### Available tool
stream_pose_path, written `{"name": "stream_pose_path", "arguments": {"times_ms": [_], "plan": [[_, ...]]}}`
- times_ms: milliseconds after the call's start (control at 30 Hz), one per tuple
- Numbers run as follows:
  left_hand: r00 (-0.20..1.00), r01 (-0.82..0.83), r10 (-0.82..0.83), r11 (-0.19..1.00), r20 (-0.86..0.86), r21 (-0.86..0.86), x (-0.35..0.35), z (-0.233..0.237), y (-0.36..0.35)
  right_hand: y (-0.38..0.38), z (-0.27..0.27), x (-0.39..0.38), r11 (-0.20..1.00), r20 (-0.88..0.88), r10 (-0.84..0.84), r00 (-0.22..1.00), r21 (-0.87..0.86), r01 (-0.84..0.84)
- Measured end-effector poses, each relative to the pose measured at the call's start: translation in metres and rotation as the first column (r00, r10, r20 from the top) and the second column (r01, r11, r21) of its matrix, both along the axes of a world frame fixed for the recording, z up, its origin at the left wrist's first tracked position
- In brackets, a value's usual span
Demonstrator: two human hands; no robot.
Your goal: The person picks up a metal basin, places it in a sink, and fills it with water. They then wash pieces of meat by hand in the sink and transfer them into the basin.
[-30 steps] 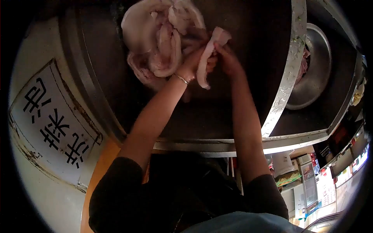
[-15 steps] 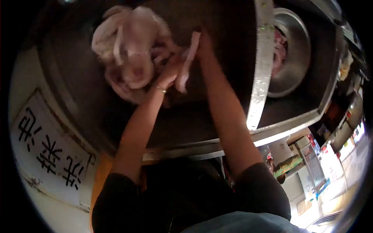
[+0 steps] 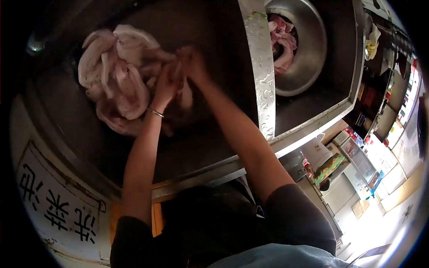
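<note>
A heap of pale pink raw meat strips [image 3: 129,91] lies in the dark metal sink [image 3: 203,138]. At the heap's right side, my left hand [image 3: 166,85], with a bracelet at the wrist, is closed on a strip of raw meat [image 3: 186,97] that hangs down beside it. My right hand [image 3: 191,63] meets the left one and is closed on the upper part of the same strip. Both hands are somewhat blurred, and the fingertips are partly hidden.
A wet metal divider [image 3: 264,85] separates this sink from a second one on the right. There, a round steel basin [image 3: 310,58] holds more raw meat [image 3: 283,44]. A white sign with black characters [image 3: 58,205] is at lower left.
The view has turned, so the sinks sit further left. My right hand has come in close to the left, and the strip between them now hangs lower against the hands.
</note>
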State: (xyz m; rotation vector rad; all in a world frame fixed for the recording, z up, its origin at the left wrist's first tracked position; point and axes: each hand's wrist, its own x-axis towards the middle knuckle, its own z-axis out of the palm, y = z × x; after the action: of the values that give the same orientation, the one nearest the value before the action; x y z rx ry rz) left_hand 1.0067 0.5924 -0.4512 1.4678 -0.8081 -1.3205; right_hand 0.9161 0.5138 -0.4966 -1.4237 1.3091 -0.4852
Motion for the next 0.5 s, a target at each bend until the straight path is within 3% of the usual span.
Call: {"name": "stream_pose_path", "arguments": {"times_ms": [67,100,133,167,200,267,333,367,400,467,500], "plan": [[0.998,-0.003,-0.022,0.917,0.059,0.4,-0.001,0.008,-0.004,-0.011,0.01,0.002,0.996,-0.032,0.023,0.999,-0.089,-0.025],[0.998,0.0,-0.025,0.918,0.057,0.397,-0.003,0.003,-0.004,-0.013,0.018,0.009,0.993,-0.073,-0.106,0.992,-0.056,0.102],[0.973,-0.073,0.028,0.979,0.228,0.191,-0.006,-0.009,-0.001,-0.012,0.029,0.016,0.973,-0.118,-0.231,0.966,-0.027,0.229],[0.92,-0.11,0.113,0.993,0.376,-0.029,-0.008,-0.018,0.002,-0.001,0.036,0.02,0.972,-0.12,-0.233,0.965,-0.027,0.232],[0.92,-0.108,0.111,0.994,0.376,-0.028,-0.009,-0.026,0.004,0.014,0.044,0.024,0.966,-0.09,-0.251,0.964,0.033,0.255],[0.915,-0.259,0.18,0.948,0.36,0.184,-0.009,-0.039,0.006,0.021,0.047,0.023,0.957,-0.061,-0.271,0.961,0.09,0.276],[0.907,-0.303,0.245,0.944,0.343,0.128,-0.012,-0.052,0.008,0.016,0.045,0.017,0.991,-0.118,-0.126,0.985,-0.057,0.12],[0.896,-0.345,0.304,0.935,0.323,0.078,-0.013,-0.056,0.008,0.012,0.023,0.012,0.991,-0.118,-0.128,0.985,-0.06,0.122],[0.899,-0.337,0.296,0.938,0.321,0.08,-0.016,-0.05,0.009,0.008,-0.018,0.004,0.997,-0.053,-0.044,0.998,0.057,0.047],[0.963,-0.258,0.221,0.925,0.156,0.278,-0.022,-0.023,0.008,-0.006,-0.075,0.003,0.985,0.019,0.028,0.999,0.169,-0.031],[0.964,-0.254,0.218,0.927,0.154,0.278,-0.023,-0.009,0.004,-0.014,-0.097,0.01,0.928,-0.34,0.354,0.871,0.012,-0.373]]}}
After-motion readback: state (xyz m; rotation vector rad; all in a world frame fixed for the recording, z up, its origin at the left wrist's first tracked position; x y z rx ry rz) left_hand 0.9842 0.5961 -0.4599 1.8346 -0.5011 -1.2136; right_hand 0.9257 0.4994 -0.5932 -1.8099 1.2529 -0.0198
